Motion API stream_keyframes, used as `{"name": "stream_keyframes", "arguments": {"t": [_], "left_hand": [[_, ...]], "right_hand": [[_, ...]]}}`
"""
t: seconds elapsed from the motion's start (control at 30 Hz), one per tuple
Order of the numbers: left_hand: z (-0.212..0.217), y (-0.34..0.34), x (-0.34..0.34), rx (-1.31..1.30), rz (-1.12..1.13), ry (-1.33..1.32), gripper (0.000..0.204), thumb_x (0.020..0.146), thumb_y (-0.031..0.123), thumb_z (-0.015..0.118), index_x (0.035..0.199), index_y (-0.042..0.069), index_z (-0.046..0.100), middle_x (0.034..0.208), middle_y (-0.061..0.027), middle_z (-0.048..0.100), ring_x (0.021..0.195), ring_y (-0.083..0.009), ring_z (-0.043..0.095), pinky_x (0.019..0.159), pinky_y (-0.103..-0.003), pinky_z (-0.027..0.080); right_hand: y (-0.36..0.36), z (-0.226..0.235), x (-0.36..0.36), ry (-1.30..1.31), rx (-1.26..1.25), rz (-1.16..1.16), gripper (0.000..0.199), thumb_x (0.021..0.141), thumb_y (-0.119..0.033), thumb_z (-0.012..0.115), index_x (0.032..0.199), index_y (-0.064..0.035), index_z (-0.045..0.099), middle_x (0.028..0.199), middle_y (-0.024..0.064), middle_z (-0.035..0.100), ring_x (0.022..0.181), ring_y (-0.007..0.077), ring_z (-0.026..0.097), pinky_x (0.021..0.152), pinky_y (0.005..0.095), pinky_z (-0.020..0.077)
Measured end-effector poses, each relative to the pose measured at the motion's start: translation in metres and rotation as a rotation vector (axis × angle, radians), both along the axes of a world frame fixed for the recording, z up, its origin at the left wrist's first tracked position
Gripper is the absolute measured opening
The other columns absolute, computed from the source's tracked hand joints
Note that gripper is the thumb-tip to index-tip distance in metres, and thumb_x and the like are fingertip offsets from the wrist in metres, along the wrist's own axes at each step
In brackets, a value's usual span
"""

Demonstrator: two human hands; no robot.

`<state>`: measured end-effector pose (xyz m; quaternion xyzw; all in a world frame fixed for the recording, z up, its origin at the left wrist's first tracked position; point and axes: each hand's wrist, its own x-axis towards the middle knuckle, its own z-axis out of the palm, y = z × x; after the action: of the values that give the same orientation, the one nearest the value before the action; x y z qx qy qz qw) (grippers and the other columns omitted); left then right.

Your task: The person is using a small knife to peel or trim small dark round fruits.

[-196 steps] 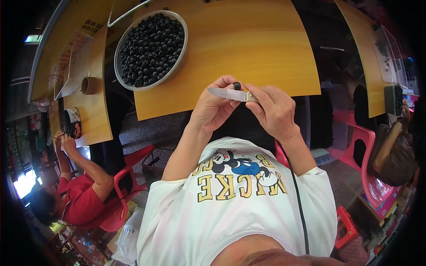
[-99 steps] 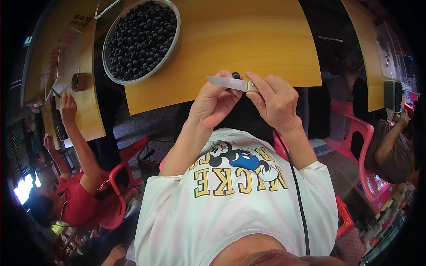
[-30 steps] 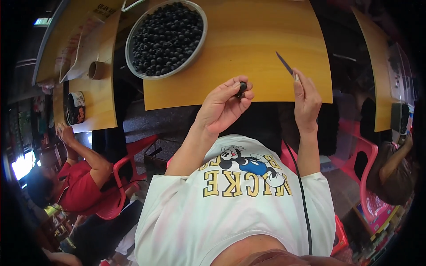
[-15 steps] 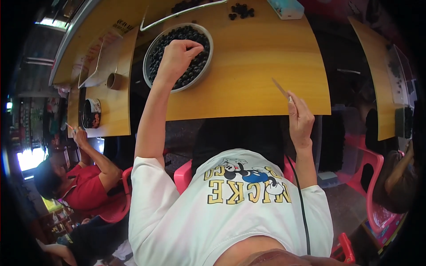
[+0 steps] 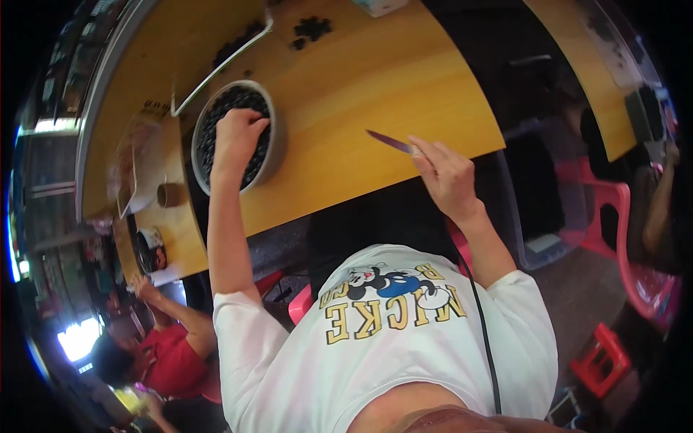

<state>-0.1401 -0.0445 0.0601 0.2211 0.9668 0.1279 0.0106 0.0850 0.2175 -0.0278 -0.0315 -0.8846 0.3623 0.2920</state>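
Note:
My left hand (image 5: 237, 141) hangs over a round, pale bowl (image 5: 278, 148) on the left part of the table, its thumb and fingers pinched together. Whatever sits in that pinch is too small or hidden to make out. Small dark round balls, like berries or beads (image 5: 215, 119), fill the bowl. Above the table's near edge, my right hand (image 5: 449, 177) grips a small pointed knife (image 5: 390, 141). Its blade points left toward the bowl, and the fingers cover most of the handle.
Loose dark balls (image 5: 312, 30) lie on the far part of the wooden table (image 5: 346, 123), near a white-edged clear tray (image 5: 225, 63). At left, a person in red (image 5: 170, 364) sits by a brown cup (image 5: 170, 195) and a round tub (image 5: 151, 249). A pink chair (image 5: 613, 209) stands at right.
The whole view has turned, shifting the table and bowl left. My right hand has swung the knife leftward over the table, its blade lying flatter. The left hand stays at the bowl, still pinched.

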Motion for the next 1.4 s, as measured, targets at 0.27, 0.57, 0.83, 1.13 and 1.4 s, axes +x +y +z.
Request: {"name": "stream_keyframes", "arguments": {"t": [0.27,0.57,0.83,1.13,1.4], "left_hand": [[0.017,-0.005,0.018,0.742,0.117,-0.484,0.021,0.085,0.012,0.065,0.101,-0.001,0.069,0.076,-0.0050,0.068,0.056,-0.0066,0.055,0.050,-0.020,0.040],[-0.056,0.056,0.117,1.703,0.172,-1.557,0.019,0.086,0.000,0.058,0.104,-0.001,0.060,0.096,-0.0132,0.064,0.055,-0.0048,0.050,0.047,-0.013,0.039],[-0.058,0.075,0.151,1.770,0.336,-1.584,0.017,0.089,0.004,0.059,0.105,0.000,0.060,0.089,-0.0098,0.066,0.064,-0.0116,0.060,0.054,-0.018,0.050],[-0.078,0.066,0.162,2.027,0.198,-1.667,0.014,0.090,0.009,0.062,0.103,0.004,0.064,0.087,-0.0043,0.065,0.060,-0.0056,0.050,0.050,-0.017,0.043],[-0.071,0.058,0.158,2.060,0.315,-1.615,0.013,0.092,0.011,0.060,0.102,0.003,0.059,0.090,-0.0067,0.062,0.060,-0.0062,0.050,0.048,-0.016,0.041]], "right_hand": [[0.004,0.001,0.001,0.053,-0.034,0.032,0.023,0.089,-0.016,0.061,0.106,-0.0013,0.066,0.073,0.0114,0.061,0.062,0.0257,0.060,0.055,0.0321,0.0468],[-0.015,0.032,-0.006,-0.013,-0.210,0.193,0.037,0.074,0.000,0.072,0.110,-0.0061,0.066,0.073,0.0051,0.057,0.063,0.0182,0.057,0.055,0.0266,0.0451],[-0.029,0.026,-0.017,0.209,0.086,0.174,0.037,0.064,0.001,0.074,0.100,-0.0094,0.071,0.079,0.0043,0.059,0.060,0.0174,0.059,0.051,0.0273,0.0479],[-0.040,0.030,-0.020,0.426,0.213,0.198,0.036,0.060,-0.004,0.078,0.096,-0.0088,0.072,0.072,0.0018,0.056,0.058,0.0150,0.057,0.048,0.0252,0.0438],[-0.044,0.039,-0.018,0.260,0.212,0.253,0.027,0.080,-0.022,0.072,0.102,-0.0082,0.067,0.075,0.0047,0.059,0.063,0.0208,0.059,0.054,0.0296,0.0470]]}}
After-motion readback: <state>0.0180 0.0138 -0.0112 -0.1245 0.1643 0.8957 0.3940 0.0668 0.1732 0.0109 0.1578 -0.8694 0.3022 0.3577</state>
